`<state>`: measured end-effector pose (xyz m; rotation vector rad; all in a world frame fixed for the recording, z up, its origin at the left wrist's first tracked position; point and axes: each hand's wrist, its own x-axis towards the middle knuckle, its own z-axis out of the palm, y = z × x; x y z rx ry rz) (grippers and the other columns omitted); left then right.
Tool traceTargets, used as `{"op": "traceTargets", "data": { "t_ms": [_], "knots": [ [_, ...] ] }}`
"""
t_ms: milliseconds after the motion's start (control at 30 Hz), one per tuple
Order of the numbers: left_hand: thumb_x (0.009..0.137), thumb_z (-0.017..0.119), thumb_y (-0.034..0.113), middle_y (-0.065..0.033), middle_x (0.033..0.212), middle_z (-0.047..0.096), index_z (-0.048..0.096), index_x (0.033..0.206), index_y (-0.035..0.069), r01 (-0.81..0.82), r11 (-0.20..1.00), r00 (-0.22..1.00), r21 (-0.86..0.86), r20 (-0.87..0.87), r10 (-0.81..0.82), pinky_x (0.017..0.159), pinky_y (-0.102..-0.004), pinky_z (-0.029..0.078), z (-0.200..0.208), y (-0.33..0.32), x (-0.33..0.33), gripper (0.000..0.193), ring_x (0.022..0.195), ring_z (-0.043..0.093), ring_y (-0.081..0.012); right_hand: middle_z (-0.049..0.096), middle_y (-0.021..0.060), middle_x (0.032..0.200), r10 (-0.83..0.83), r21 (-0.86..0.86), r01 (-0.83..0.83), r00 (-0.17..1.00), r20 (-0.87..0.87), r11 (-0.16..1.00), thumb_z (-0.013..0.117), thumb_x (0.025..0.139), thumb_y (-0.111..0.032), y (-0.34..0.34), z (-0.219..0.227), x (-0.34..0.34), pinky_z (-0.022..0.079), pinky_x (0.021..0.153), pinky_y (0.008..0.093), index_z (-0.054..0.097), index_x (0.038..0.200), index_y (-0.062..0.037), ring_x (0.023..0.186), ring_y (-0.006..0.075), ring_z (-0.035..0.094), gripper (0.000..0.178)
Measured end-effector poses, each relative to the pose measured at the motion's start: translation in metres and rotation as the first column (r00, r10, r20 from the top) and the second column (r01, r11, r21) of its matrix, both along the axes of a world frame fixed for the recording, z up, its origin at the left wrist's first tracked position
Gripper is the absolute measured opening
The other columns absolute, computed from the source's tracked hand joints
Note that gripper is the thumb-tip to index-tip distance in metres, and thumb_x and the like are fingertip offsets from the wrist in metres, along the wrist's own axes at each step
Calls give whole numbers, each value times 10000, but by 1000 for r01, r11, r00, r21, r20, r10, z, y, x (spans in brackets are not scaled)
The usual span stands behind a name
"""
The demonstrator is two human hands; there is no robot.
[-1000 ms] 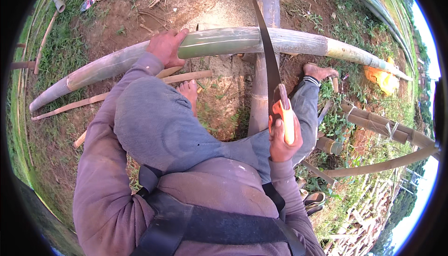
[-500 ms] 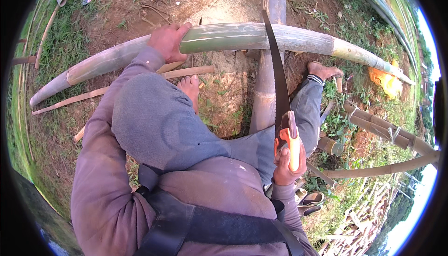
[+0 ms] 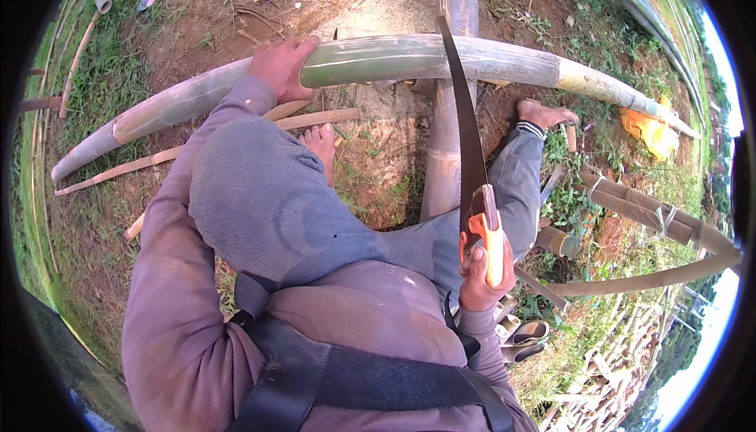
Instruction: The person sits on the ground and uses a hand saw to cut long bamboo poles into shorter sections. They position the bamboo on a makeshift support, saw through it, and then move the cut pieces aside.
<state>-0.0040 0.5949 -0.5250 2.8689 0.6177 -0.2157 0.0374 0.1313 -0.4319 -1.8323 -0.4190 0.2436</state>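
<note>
A thick green bamboo pole (image 3: 378, 60) lies crosswise in front of me, resting over another bamboo pole (image 3: 445, 168) that runs away from me. My left hand (image 3: 282, 68) is clamped over the crosswise pole, left of the middle, thumb on the near side. In my right hand (image 3: 484, 278) is a hand saw (image 3: 466, 117) with an orange-and-cream handle, my fingers wrapped round the grip. Its dark toothed blade points away from me, and the tip end overlaps the crosswise pole in the picture, near where the two poles cross. Whether the teeth touch the bamboo I cannot tell.
Thin bamboo strips (image 3: 323, 118) lie by my bare foot. An orange-yellow bag (image 3: 650, 131) sits under the pole's right end. Tied bamboo poles (image 3: 638, 207) stand at the right, with shoes (image 3: 526, 341) and a heap of split bamboo (image 3: 602, 385) nearer me.
The saw and my right hand have shifted very slightly left and away from me. My left hand keeps its hold on the pole, which has barely moved.
</note>
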Motion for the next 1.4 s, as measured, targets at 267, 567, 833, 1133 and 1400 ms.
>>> {"op": "traceTargets", "data": {
  "t_ms": [267,567,833,1133,1400],
  "knots": [
    [671,860,388,-175,1255,651,454,1523,181,-23,999,999,-41,-45,22,1030,-496,521,4,-5,-1,966,1187,644,-389,694,77,1148,-3,107,11,997,-76,994,754,989,-107,124,-33,102,563,822,260,605,1342,59,912,109,660,418],
    [686,846,435,-176,1286,642,426,1553,124,-27,1000,997,7,-77,28,1056,-494,512,7,0,7,1012,1214,638,-373,732,99,1085,-4,81,-4,995,102,997,748,1016,-274,134,-24,114,556,802,291,632,1307,40,918,129,683,444],
    [674,874,435,-162,1294,648,481,1488,146,-53,998,998,-18,-47,52,1037,-504,511,3,0,-5,949,1213,650,-354,669,72,878,-30,-144,53,987,159,988,708,1030,-183,17,26,13,481,639,248,602,1165,38,696,95,613,280],
    [669,868,399,-186,1322,640,474,1507,135,-15,999,997,-30,-78,12,1049,-479,526,11,-7,16,963,1239,637,-374,692,89,760,-52,-44,68,955,293,997,778,978,-197,154,-29,139,514,637,321,686,1059,10,676,110,621,240],
    [670,872,422,-166,1292,659,500,1471,156,-62,998,998,-11,-22,62,1045,-496,527,-7,2,-12,922,1206,656,-380,729,83,884,-56,-142,68,995,86,988,730,986,-75,16,6,25,556,667,276,655,1102,50,794,87,672,186]
  ]
}}
